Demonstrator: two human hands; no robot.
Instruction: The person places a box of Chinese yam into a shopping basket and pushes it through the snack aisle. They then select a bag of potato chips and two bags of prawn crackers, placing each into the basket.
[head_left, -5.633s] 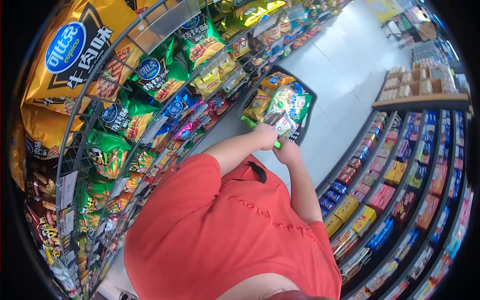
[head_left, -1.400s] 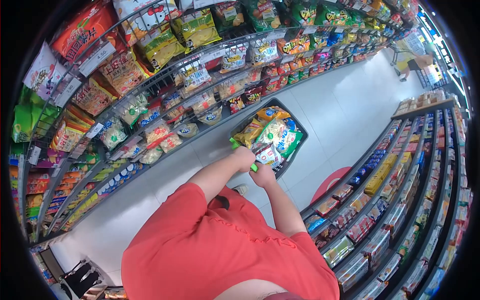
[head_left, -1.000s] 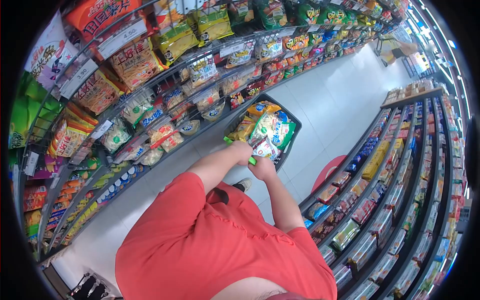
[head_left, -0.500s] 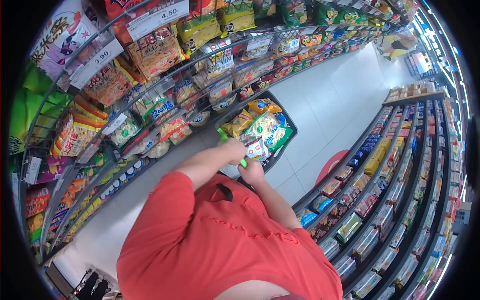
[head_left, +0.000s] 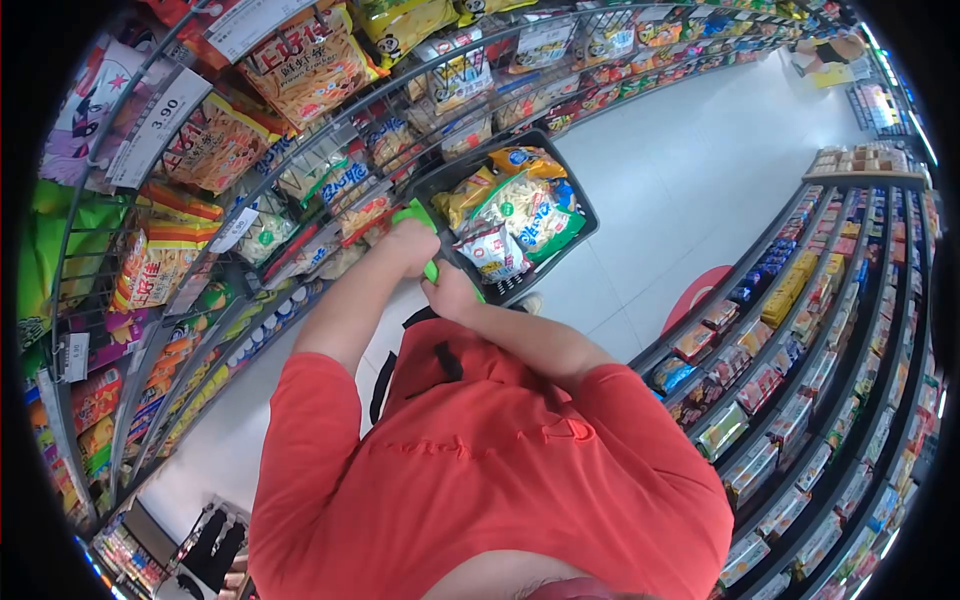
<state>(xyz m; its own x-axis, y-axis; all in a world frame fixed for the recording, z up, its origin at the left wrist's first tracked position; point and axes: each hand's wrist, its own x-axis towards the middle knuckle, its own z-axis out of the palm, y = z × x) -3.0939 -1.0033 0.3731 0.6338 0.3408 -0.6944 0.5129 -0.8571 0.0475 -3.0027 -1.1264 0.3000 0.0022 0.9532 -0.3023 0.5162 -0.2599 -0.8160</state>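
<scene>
Both of my hands are closed around the bright green handle [head_left: 415, 212] of a black shopping basket [head_left: 590, 215]. My left hand [head_left: 410, 247] grips the far left part, close to the snack shelf. My right hand [head_left: 452, 292] holds the bar just nearer to my body. Inside the basket lie several snack bags: an orange-yellow bag [head_left: 527, 161], a golden bag [head_left: 463, 198], a large clear bag with green edges [head_left: 530, 212] and a white bag [head_left: 492, 255]. My fingers are partly hidden behind my hands. Whether the basket has wheels cannot be seen.
A wire snack shelf [head_left: 330, 125] with price tags runs along the left, close to the basket. On the right stands a long, tiered shelf [head_left: 780, 330] of packaged goods. Pale tiled floor [head_left: 660, 190] stretches between them, and a person [head_left: 830, 55] is far down the aisle.
My hands and the handle have shifted left and up in view. The basket sits higher and shows larger, and the shelves have shifted with the camera's movement.
</scene>
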